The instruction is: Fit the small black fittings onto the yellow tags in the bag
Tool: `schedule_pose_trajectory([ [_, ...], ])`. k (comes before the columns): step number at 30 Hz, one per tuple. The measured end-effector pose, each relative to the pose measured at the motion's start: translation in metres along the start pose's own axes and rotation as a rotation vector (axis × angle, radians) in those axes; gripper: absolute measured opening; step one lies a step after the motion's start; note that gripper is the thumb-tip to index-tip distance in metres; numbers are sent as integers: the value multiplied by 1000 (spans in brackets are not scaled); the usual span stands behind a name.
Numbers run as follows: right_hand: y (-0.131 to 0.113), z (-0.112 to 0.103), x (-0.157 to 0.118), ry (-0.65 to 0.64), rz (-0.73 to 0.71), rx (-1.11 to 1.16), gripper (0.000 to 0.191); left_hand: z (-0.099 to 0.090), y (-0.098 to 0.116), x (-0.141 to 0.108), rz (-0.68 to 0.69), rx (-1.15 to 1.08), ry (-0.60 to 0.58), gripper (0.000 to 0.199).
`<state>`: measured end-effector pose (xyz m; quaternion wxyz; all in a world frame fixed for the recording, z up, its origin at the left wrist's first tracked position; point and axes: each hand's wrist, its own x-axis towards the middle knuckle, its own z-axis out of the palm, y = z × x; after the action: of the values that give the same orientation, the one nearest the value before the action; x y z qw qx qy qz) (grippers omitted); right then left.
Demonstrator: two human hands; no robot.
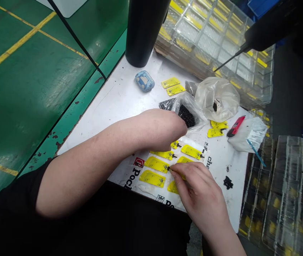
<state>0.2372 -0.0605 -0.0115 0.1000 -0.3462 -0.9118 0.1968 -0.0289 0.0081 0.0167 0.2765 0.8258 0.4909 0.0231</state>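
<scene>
My right hand is closed, thumb and forefinger pinching a small black part at the right end of a flat yellow plate. Several such yellow plates lie in rows on a printed white sheet, some with black parts at their ends. My left hand is bent over beside an open clear plastic bag of small black pieces. Its fingers are hidden behind the hand, so whether they hold anything does not show. Another yellow plate lies just below the one at my right fingertips.
A black cylinder stands at the back beside a blue patterned case. Clear compartment boxes are stacked behind. An electric screwdriver hangs at upper right. A red cutter leans on a white block. Black bits lie right.
</scene>
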Motion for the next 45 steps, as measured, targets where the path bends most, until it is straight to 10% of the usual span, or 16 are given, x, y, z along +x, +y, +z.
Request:
schedule_pose_trajectory([
  [25, -3, -16, -3, -22, 33, -123, 14, 4, -1, -1, 9, -11, 66, 8],
  [32, 39, -41, -62, 219, 276, -160, 9, 8, -7, 1, 33, -67, 214, 15],
  [40, 70, -6, -114, 627, 420, -207, 12, 9, 15, -14, 137, -204, 593, 29],
  [45, 73, 7, -118, 750, 414, -204, 14, 43, 38, -59, 168, -180, 532, 22],
])
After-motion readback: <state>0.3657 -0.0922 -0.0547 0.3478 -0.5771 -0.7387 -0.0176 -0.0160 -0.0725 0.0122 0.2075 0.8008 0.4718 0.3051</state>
